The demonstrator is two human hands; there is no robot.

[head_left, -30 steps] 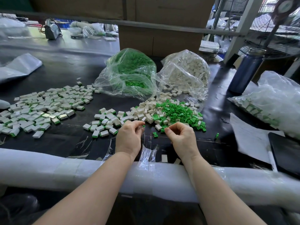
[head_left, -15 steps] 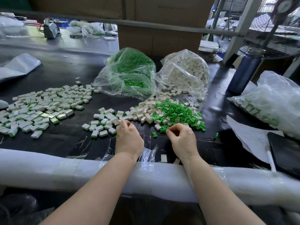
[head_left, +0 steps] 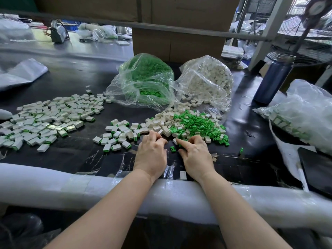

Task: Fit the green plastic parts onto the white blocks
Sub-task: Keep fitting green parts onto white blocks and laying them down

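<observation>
Loose white blocks (head_left: 162, 124) and green plastic parts (head_left: 199, 125) lie mixed in a pile on the black table (head_left: 75, 155). My left hand (head_left: 151, 151) rests at the pile's near edge with its fingertips curled down among white blocks; what they hold is hidden. My right hand (head_left: 195, 152) lies beside it, its index finger stretched out to touch a white block (head_left: 175, 141). A single green part (head_left: 172, 149) lies between the hands. To the left lies a spread of fitted blocks (head_left: 45, 121) with green edges.
Behind the pile stand a clear bag of green parts (head_left: 145, 78) and a bag of white blocks (head_left: 208, 78). A blue bottle (head_left: 273, 79), another filled bag (head_left: 303, 114), paper and a dark tablet (head_left: 318, 169) are at the right. White foam padding (head_left: 53, 184) covers the near edge.
Both hands have moved forward and down to the near edge of the pile. The right index finger has straightened out onto a white block.
</observation>
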